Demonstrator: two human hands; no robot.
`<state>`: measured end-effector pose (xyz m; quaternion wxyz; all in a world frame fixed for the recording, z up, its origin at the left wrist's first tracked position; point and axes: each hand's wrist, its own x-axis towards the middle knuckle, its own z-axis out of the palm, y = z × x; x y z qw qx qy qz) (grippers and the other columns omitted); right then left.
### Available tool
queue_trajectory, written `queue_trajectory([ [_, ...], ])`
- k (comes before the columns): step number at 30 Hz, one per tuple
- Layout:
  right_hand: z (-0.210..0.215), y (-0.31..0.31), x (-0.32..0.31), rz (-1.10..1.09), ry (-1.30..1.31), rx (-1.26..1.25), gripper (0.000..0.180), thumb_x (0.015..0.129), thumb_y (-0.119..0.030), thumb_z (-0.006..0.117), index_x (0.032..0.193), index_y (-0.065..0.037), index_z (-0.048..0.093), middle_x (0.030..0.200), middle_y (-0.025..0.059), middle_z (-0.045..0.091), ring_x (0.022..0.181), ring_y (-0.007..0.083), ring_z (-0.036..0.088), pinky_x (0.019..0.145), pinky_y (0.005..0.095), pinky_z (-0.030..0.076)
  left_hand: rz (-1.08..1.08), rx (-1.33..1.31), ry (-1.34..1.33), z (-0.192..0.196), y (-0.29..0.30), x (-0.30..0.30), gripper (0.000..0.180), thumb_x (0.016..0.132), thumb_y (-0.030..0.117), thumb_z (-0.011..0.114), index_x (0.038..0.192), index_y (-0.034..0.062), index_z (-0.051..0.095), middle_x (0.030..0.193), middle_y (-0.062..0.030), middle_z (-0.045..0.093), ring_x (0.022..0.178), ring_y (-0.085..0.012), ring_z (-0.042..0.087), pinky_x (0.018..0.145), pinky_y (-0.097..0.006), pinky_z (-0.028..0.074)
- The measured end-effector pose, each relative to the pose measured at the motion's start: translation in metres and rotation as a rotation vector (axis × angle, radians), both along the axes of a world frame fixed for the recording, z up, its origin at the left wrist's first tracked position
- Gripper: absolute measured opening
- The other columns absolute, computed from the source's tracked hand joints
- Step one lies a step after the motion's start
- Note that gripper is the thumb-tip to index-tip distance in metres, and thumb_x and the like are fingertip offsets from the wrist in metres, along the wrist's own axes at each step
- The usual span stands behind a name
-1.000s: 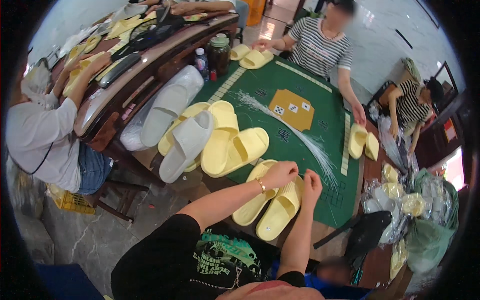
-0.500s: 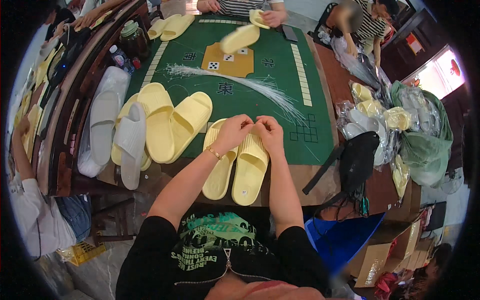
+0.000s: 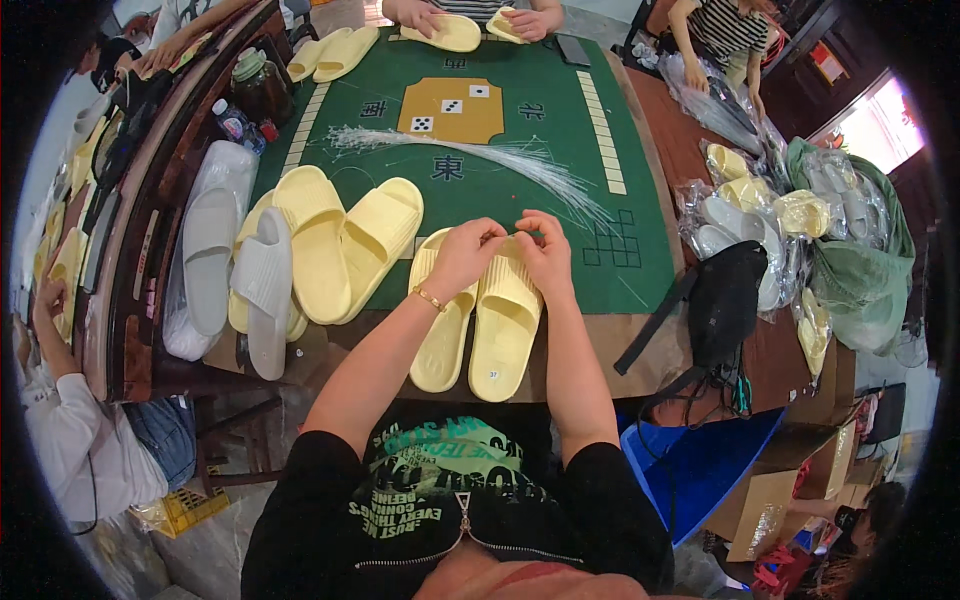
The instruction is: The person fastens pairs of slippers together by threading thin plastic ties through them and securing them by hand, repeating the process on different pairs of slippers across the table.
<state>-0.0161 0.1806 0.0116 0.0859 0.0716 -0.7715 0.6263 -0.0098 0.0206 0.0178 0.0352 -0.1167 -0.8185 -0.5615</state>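
Observation:
A pair of pale yellow slippers (image 3: 502, 340) lies side by side at the table's near edge, heels toward me. Over their straps, my left hand (image 3: 468, 258) has thumb and fingers pinched together. Close beside it, my right hand (image 3: 546, 262) also pinches, its index finger a little raised. Whatever is between the fingertips is too thin or hidden to make out. Beyond both hands, a bundle of thin clear plastic strands (image 3: 490, 162) lies across the green mat (image 3: 560, 125).
More yellow slippers (image 3: 318, 250) and grey slippers (image 3: 265, 290) lie to the left. On the right are a black bag (image 3: 722, 300) and bagged slippers (image 3: 740, 225). Across the table, a person's hands rest on a yellow slipper (image 3: 447, 33); other people work at both sides.
My right index finger has lifted slightly, while both hands stay over the slippers. Across the table, the other person's yellow slipper has moved away from the mat's middle, toward that person.

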Motion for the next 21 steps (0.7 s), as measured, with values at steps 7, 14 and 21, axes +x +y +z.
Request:
queue_trajectory([
  [7, -0.0018, 0.0017, -0.0012, -0.091, 0.101, 0.039, 0.010, 0.078, -0.005, 0.061, 0.088, -0.003, 0.061, 0.114, 0.0084, 0.056, 0.092, 0.0134, 0.057, 0.075, 0.0261, 0.047, 0.038, 0.067, -0.034, -0.0038, 0.0012, 0.0000, 0.013, 0.080, 0.010, 0.060, 0.089, 0.0011, 0.063, 0.081, -0.0114, 0.064, 0.071, -0.0211, 0.061, 0.064, -0.031, 0.048],
  [14, -0.0048, 0.0026, -0.0023, 0.066, 0.140, 0.162, 0.006, 0.079, -0.005, 0.060, 0.085, -0.002, 0.059, 0.111, 0.0082, 0.058, 0.087, 0.0125, 0.058, 0.071, 0.0245, 0.048, 0.027, 0.049, -0.041, -0.0080, 0.0008, -0.0001, 0.013, 0.081, 0.011, 0.060, 0.090, 0.0016, 0.063, 0.081, -0.0110, 0.063, 0.071, -0.0207, 0.061, 0.064, -0.031, 0.048],
  [21, 0.0005, -0.0019, 0.0000, -0.070, 0.142, 0.045, 0.006, 0.081, -0.007, 0.057, 0.084, -0.002, 0.056, 0.113, 0.0124, 0.055, 0.096, 0.0201, 0.056, 0.072, 0.0290, 0.049, 0.024, 0.060, -0.039, -0.0083, 0.0010, -0.0003, 0.013, 0.081, 0.011, 0.060, 0.090, 0.0018, 0.063, 0.083, -0.0112, 0.063, 0.071, -0.0206, 0.061, 0.065, -0.030, 0.048],
])
